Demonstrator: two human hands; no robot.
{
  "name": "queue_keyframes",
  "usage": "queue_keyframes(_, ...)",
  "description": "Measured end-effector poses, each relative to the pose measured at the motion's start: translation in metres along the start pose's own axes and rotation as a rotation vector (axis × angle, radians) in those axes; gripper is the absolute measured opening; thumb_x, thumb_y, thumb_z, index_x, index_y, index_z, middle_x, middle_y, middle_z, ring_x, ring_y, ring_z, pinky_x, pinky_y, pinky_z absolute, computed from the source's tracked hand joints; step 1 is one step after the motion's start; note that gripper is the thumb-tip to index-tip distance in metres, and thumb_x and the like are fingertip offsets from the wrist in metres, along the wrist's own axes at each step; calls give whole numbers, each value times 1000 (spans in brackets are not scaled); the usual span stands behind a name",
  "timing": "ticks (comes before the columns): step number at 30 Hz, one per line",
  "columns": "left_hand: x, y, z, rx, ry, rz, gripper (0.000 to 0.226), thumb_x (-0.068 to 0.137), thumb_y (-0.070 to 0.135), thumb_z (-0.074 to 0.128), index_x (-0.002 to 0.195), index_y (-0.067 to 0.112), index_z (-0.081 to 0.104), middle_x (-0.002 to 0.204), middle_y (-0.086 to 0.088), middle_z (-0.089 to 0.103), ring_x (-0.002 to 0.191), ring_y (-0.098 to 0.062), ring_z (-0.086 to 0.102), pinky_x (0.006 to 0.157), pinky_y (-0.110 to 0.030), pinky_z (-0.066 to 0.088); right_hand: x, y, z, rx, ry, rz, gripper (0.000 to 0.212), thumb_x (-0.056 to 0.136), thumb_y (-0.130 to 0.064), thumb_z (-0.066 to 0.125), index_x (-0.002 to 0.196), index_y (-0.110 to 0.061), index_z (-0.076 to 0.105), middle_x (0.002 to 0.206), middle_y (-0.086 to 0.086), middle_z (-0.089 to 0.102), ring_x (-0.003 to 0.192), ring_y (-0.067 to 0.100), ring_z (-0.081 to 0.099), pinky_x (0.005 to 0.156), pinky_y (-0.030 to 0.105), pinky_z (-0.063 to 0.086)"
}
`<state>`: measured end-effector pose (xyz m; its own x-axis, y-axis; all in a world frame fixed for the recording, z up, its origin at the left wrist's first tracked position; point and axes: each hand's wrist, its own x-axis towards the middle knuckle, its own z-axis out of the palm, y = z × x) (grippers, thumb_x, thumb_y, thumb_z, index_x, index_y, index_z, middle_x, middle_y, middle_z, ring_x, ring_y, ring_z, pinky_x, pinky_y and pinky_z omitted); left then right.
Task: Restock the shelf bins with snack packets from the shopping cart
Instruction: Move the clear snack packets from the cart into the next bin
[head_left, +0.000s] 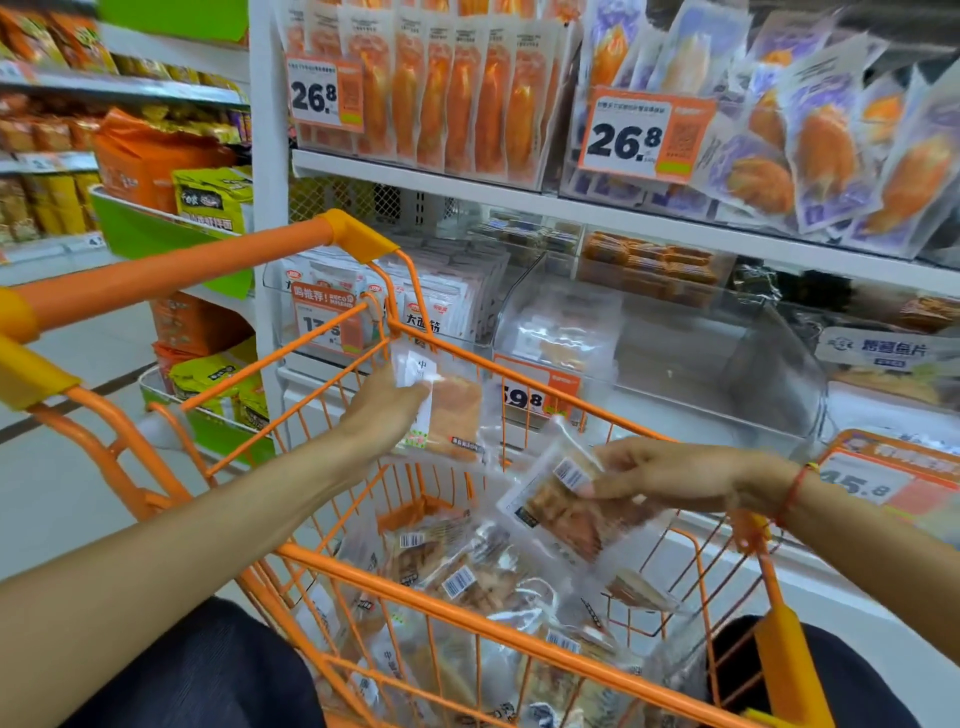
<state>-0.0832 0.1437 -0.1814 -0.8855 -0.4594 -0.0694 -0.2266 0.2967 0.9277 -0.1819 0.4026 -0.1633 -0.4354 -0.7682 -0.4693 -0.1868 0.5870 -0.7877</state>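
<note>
My left hand (387, 410) holds a clear snack packet (447, 410) upright above the far rim of the orange cart (498, 636), at about eleven o'clock from the cart's middle, thumb and fingers pinched along its left edge. My right hand (670, 475), over at two o'clock, pinches a second packet (563, 512) by its upper corner, near the barcode label, so it hangs tilted over the heap of packets (483, 582) lying in the cart. Straight ahead at twelve o'clock stands the clear shelf bin (691, 358), mostly bare, with a few packets at its back left, though the glare makes the count hard to read.

These packets look light and floppy, slick film around a flat, fairly stiff strip of food. I judge the sealed edge the safest hold; a grip on the smooth middle would likely slide, and squeezing could crack what is inside.
</note>
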Motion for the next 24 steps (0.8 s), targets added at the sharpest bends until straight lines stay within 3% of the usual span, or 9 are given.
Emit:
queue_keyframes(2, -3, 0, 3, 46, -73, -6, 12, 101, 20, 37, 99, 25, 48, 95, -5, 47, 88, -21, 46, 81, -36, 38, -15, -13, 0, 113, 100, -148, 28, 87, -30, 68, 105, -8, 67, 108, 21, 69, 87, 32, 62, 72, 34, 52)
queue_keyframes(5, -5, 2, 7, 6, -111, -37, 15, 99, 13, 33, 95, 23, 43, 89, -11, 42, 81, -25, 43, 72, -38, 37, -22, -35, 25, 209, 453, -525, 21, 87, -11, 64, 108, -13, 69, 96, -4, 75, 89, 8, 69, 76, 17, 54)
queue_keyframes(7, -7, 3, 6, -61, -78, -94, 18, 101, 15, 33, 103, 18, 51, 95, -17, 53, 85, -30, 55, 73, -41, 51, -16, -41, 49, -101, 811, -765, 32, 88, -5, 65, 112, -25, 68, 107, -18, 70, 101, -4, 65, 86, 16, 52)
queue_keyframes(9, -10, 5, 6, -156, -61, -187, 21, 102, 16, 32, 94, 18, 52, 90, -15, 55, 76, -28, 57, 57, -32, 57, -2, -36, 63, -587, 1006, -825, 35, 90, -13, 61, 118, -33, 65, 118, -21, 65, 110, 0, 61, 89, 23, 53)
queue_keyframes(13, -11, 4, 8, -383, -68, -325, 32, 101, 18, 25, 99, 10, 56, 91, -13, 60, 77, -26, 58, 61, -33, 50, 35, -20, 68, -1154, 897, -765, 42, 87, -15, 63, 126, -29, 61, 126, -4, 63, 115, 17, 59, 85, 35, 55)
queue_keyframes(17, -5, 3, 7, -500, -21, -318, 45, 99, 18, 19, 113, 6, 60, 112, -22, 63, 88, -36, 62, 71, -40, 52, 58, -16, 78, -1213, 835, -681, 60, 84, -13, 64, 140, -27, 46, 138, 5, 52, 128, 25, 47, 98, 36, 47)
queue_keyframes(19, -3, 6, 8, -480, -5, -293, 50, 99, 27, 21, 110, 7, 65, 103, -21, 68, 87, -36, 66, 79, -43, 54, 59, -17, 82, -1201, 848, -646, 61, 86, -17, 62, 143, -26, 40, 141, 6, 49, 131, 26, 45, 99, 36, 46)
queue_keyframes(22, -6, 7, 9, -532, -129, -253, 60, 98, 38, 26, 79, 14, 78, 71, -11, 72, 58, -23, 68, 57, -27, 55, 62, -23, 85, -1139, 795, -566, 53, 97, -27, 43, 148, -28, 29, 149, 5, 39, 138, 25, 37, 107, 37, 39)
queue_keyframes(24, -7, 5, 10, -515, -145, -243, 46, 95, 39, 36, 104, 15, 74, 86, -14, 73, 70, -27, 70, 65, -33, 57, 63, -28, 84, -1062, 709, -550, 52, 101, -36, 29, 151, -33, 16, 158, 0, 21, 147, 19, 16, 117, 33, 17)
